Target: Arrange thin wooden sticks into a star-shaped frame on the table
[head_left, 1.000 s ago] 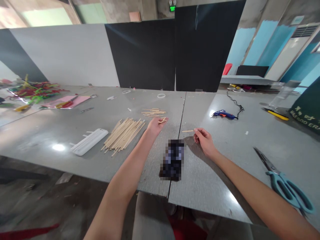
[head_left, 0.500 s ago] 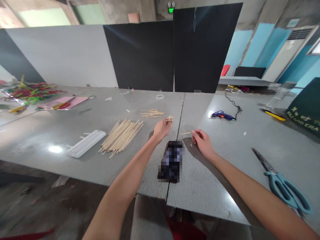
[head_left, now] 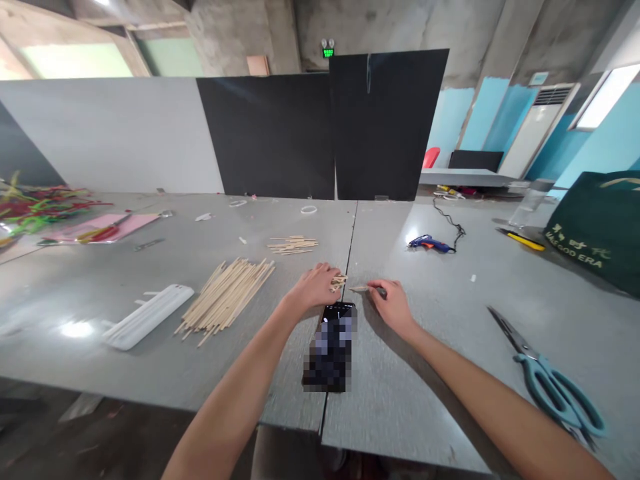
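Note:
My left hand (head_left: 314, 285), palm down just beyond the phone, closes on a small cluster of short wooden sticks (head_left: 338, 283). Its exact shape is partly covered by my fingers. Across the table seam, my right hand (head_left: 393, 303) pinches one thin wooden stick (head_left: 357, 289) that points left towards the cluster. Between my forearms lies a dark phone (head_left: 330, 347) with a blurred screen. To the left is a large pile of long wooden sticks (head_left: 227, 293), and farther back a smaller pile of shorter sticks (head_left: 293, 245).
Large blue-handled scissors (head_left: 540, 373) lie at the right. Behind them are a blue glue gun (head_left: 430, 244), a yellow cutter knife (head_left: 523, 239) and a green bag (head_left: 595, 230). A white plastic case (head_left: 150, 317) lies left. Dark panels (head_left: 275, 137) stand along the back.
The view has tilted up and shifted right. My left hand has lowered towards the phone and turned palm down with the stick cluster. My right hand still pinches its stick.

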`<state>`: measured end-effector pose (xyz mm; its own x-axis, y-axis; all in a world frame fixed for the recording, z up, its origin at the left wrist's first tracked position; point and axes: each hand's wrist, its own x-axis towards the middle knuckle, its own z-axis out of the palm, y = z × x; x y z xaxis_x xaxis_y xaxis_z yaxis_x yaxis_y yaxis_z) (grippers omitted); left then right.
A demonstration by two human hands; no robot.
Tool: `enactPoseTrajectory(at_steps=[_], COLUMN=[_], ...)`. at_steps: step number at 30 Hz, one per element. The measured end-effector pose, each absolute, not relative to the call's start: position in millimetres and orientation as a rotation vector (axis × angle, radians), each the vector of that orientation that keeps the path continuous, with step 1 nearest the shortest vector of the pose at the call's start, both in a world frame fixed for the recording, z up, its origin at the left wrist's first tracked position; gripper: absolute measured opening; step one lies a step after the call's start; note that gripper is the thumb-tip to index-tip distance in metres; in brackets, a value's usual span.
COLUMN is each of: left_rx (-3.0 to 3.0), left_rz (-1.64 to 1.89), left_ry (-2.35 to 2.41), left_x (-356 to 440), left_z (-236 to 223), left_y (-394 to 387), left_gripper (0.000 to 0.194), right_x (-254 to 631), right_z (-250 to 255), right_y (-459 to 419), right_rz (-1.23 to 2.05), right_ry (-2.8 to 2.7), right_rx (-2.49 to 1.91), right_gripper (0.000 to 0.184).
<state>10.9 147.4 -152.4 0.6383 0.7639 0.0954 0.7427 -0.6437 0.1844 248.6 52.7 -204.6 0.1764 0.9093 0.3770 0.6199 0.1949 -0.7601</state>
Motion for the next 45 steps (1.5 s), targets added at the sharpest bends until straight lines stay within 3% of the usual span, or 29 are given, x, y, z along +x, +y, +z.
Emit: enactPoseTrajectory(at_steps=[6,19,26,45], left_rx=[2.707,2.575,2.479,2.439], left_rz=[0.357,0.456,0.625,0.522], left_ry=[1.257,1.446,1.611,2.036], left_x=[6.7,2.8,-9.5,-34.5], left_z=[-153.1,-156.9,-160.0,-169.3], left_y=[153.0,164.9,174.9,223.1], left_gripper=[0.041,0.052,0.044,0.048], right_x=[254.9,299.1,308.9,312.4], right_z=[-203.6,-197.1,-196.7,-212.7], right_y=[51.3,46.1,46.3,53.6], right_rz=[0.34,0.002,-0.046,-0.152], right_ry=[-1.623,-2.026,-2.008,-1.863], right_rx=[-1.525,-1.609,-1.7,-1.624], right_gripper=[0.023,0.026,0.026,0.02])
